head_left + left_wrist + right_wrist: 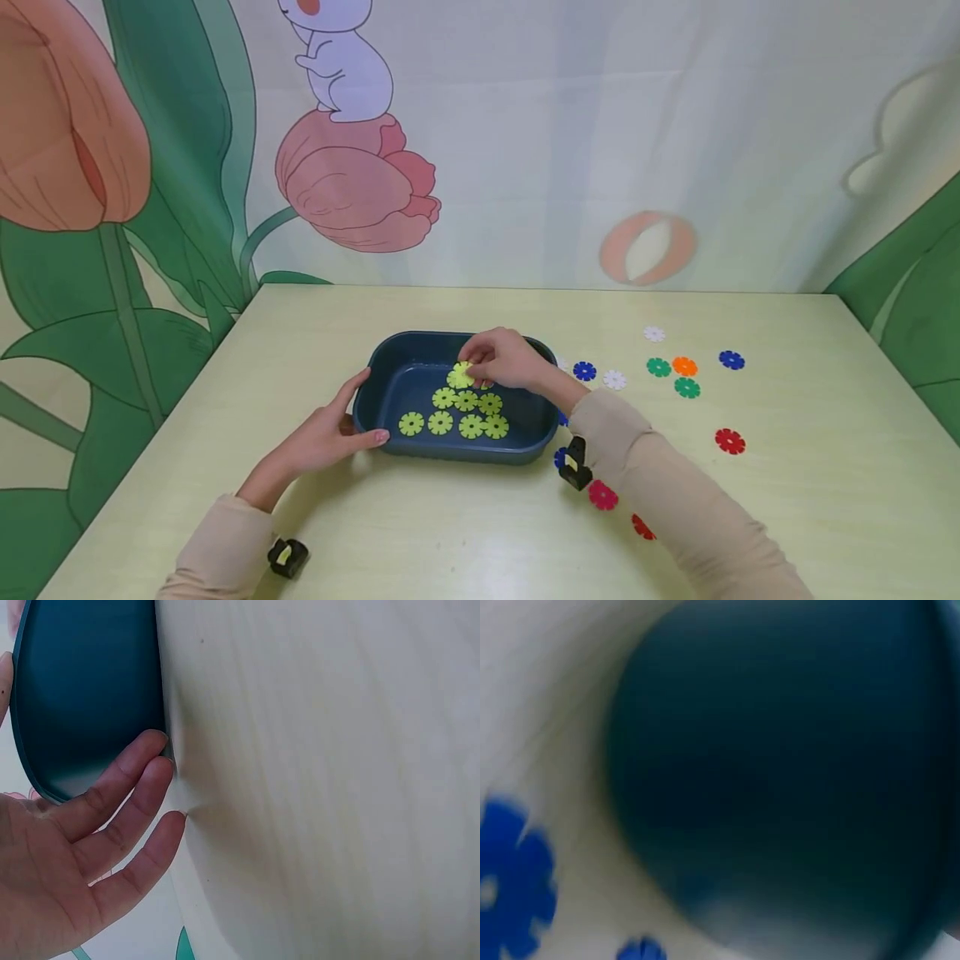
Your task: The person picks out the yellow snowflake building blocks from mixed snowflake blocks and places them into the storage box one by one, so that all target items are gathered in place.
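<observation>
A dark blue tray (465,454) stands on the table with several yellow-green snowflake discs (440,423) lying inside it. My right hand (506,358) reaches over the tray and pinches one yellow-green snowflake disc (460,375) between thumb and fingertips. At the tray's left end, my left hand (326,433) touches the wall, its thumb at the front left corner and its fingers spread along the side. The left wrist view shows these fingers (127,787) fairly straight against the tray (90,690). The right wrist view holds only the blurred tray wall (780,750), not the pinch.
Loose snowflake discs lie right of the tray: blue (732,360), white (654,334), green (658,367), orange (685,367), red (730,441) and pink-red (603,495). My right sleeve (675,475) partly covers some. A printed curtain (525,167) hangs behind the table's back edge.
</observation>
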The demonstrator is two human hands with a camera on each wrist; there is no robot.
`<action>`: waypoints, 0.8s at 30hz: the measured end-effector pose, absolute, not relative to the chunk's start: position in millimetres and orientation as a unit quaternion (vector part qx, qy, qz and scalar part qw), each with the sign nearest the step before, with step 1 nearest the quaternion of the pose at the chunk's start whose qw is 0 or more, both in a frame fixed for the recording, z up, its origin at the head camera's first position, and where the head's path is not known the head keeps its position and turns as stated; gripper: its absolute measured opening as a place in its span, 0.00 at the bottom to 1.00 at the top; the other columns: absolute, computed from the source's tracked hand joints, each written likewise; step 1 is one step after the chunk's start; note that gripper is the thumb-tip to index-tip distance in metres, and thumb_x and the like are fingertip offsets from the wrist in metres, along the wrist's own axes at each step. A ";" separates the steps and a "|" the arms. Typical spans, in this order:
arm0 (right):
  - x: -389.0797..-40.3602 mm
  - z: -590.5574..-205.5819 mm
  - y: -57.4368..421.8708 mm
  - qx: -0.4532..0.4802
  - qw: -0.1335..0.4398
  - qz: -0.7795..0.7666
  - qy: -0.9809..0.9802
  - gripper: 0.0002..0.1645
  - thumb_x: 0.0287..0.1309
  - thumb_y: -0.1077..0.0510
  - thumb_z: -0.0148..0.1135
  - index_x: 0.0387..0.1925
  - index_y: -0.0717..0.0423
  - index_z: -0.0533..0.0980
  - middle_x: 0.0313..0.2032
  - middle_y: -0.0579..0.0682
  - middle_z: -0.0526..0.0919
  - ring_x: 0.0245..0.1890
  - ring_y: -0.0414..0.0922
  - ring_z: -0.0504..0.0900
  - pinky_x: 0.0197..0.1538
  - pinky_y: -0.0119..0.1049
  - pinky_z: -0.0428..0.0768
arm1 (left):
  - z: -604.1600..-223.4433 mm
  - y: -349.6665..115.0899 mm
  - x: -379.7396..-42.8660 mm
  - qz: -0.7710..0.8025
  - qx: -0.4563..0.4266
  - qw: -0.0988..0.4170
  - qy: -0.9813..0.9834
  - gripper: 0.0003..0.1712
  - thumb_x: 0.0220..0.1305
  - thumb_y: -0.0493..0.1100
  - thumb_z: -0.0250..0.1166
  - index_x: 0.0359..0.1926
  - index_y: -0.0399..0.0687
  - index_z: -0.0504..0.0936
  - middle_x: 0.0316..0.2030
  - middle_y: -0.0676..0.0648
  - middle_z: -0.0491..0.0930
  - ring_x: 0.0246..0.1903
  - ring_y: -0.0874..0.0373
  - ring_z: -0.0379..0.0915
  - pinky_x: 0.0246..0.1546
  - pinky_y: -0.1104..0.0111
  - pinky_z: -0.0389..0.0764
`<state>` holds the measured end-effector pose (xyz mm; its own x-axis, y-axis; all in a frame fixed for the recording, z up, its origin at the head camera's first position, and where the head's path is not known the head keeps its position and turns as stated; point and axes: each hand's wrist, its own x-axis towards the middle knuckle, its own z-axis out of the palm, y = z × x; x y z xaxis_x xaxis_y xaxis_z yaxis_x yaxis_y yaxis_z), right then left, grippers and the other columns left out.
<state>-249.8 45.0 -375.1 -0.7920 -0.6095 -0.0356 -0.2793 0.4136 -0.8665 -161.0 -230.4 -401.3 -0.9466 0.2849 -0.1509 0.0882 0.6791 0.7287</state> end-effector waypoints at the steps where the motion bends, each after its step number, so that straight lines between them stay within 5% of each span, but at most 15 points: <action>1: -250.0 -376.7 39.8 -0.270 0.181 -0.468 0.822 0.11 0.56 0.68 0.57 0.42 0.66 0.76 0.29 0.56 0.79 0.31 0.55 0.81 0.36 0.44 0.78 | -401.0 -230.2 -160.6 0.388 0.104 0.127 0.907 0.55 0.54 0.55 0.66 0.70 0.46 0.40 0.32 0.44 0.79 0.28 0.57 0.73 0.27 0.65 0.69; 18: -251.9 -399.8 -11.5 -0.230 0.225 -0.451 0.833 0.07 0.53 0.72 0.58 0.36 0.66 0.77 0.24 0.54 0.79 0.25 0.48 0.82 0.30 0.36 0.79 | -399.8 -227.8 -161.6 0.391 0.106 0.143 0.903 0.55 0.54 0.55 0.65 0.70 0.48 0.39 0.25 0.46 0.77 0.25 0.56 0.70 0.25 0.64 0.66; 24: -251.5 -400.3 -10.7 -0.207 0.228 -0.440 0.844 0.17 0.51 0.72 0.59 0.45 0.66 0.76 0.35 0.57 0.80 0.34 0.49 0.81 0.35 0.35 0.78 | -399.4 -225.0 -162.4 0.390 0.109 0.147 0.902 0.55 0.54 0.56 0.65 0.70 0.48 0.38 0.24 0.46 0.77 0.24 0.56 0.69 0.25 0.65 0.66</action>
<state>-251.5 -10.7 -400.3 -0.8105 -0.5498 -0.2019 -0.1490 0.5269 -0.8368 -162.4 -225.0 -399.4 -0.9331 0.3108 -0.1811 0.0810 0.6720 0.7361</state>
